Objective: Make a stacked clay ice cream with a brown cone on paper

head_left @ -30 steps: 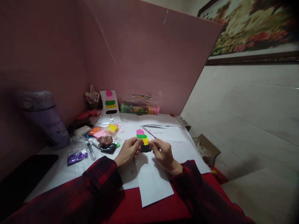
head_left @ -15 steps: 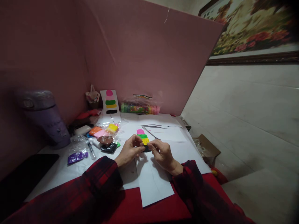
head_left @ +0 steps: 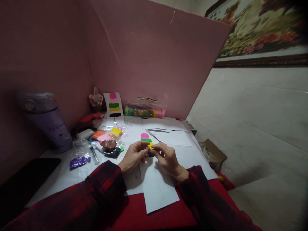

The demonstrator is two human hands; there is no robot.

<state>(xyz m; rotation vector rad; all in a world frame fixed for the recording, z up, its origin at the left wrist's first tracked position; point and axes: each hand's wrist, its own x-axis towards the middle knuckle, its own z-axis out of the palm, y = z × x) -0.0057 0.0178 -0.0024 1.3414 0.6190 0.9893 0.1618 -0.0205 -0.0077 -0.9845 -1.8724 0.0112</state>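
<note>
While both hands meet just below the middle of the frame, the head view gives us a column of colour on a white paper strip (head_left: 160, 192), right there at the fingertips! Pink patch (head_left: 144, 136) on top, green band (head_left: 146, 140) under it, then yellow band (head_left: 150, 145), partly covered by fingers, and black band (head_left: 151, 154) peeping out beneath. Four colours down, it seems!

The left hand (head_left: 133, 156) comes in from the lower left, thumb and forefinger drawn close at the side of the yellow and black. The right hand (head_left: 167, 159) mirrors it from the lower right, thumb and forefinger bunched over the yellow's edge. Is anything nipped between those tips? Can't tell in either hand.

Up left of centre stands a card (head_left: 121, 112) with a similar stack: pink, paler pink, green, yellow, black and a thin dark line below. Against that, the colouring looks well along; the strip's lower part, down towards the bottom of the frame, is white with only a faint line, apparently uncoloured. Whether the black is finished, the fingers hide. Left of the hands lie a black packet (head_left: 112, 153) and a yellow packet (head_left: 116, 132).
</note>
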